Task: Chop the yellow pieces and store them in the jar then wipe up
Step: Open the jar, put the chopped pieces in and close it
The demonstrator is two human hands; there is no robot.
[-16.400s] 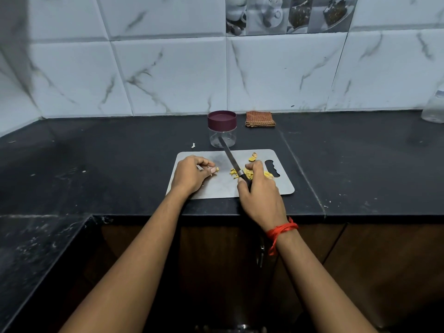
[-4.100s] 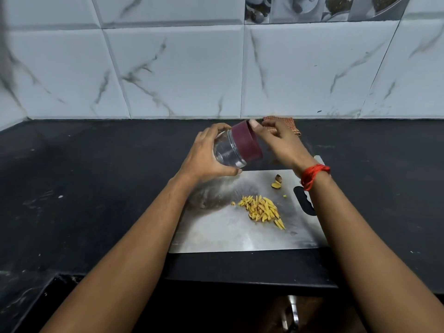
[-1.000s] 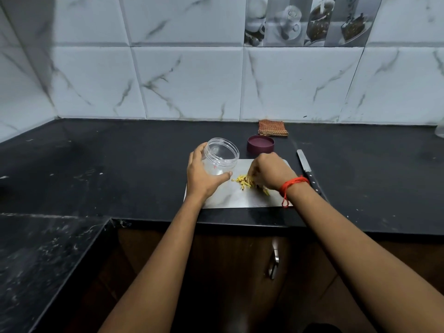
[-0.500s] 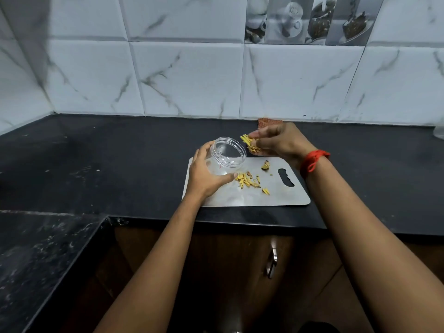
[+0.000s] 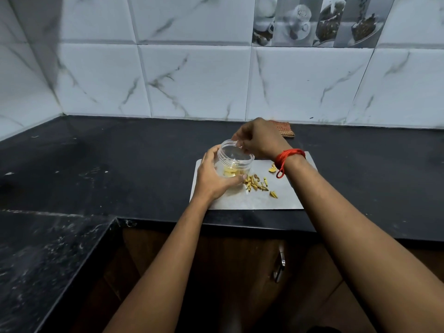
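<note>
We find the left hand [image 5: 214, 179] clasping the jar [image 5: 236, 156] at the cutting board's [image 5: 252, 202] ten o'clock. The right hand [image 5: 262, 140] has just reached the jar's mouth, and yellow pieces [image 5: 228, 173] now lie inside. Whether the right grip has emptied, we cannot tell. Loose pieces [image 5: 255, 183] remain at the jar's four o'clock, so storing is unfinished.
</note>
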